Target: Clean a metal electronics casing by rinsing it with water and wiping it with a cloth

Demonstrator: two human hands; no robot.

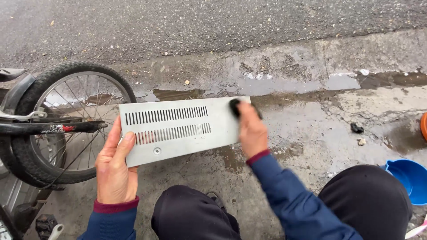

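I hold a grey metal panel with two rows of vent slots level above wet pavement. My left hand grips its left end, thumb on top near the lower slots. At the panel's upper right corner, my right hand presses a small black pad against the surface. Both sleeves are blue with dark red cuffs. My knees in black trousers fill the bottom of the view.
A bicycle wheel and frame stand at the left, close to my left hand. A blue bucket sits at the right edge, with something orange above it. A puddle lies along the kerb; asphalt road runs beyond.
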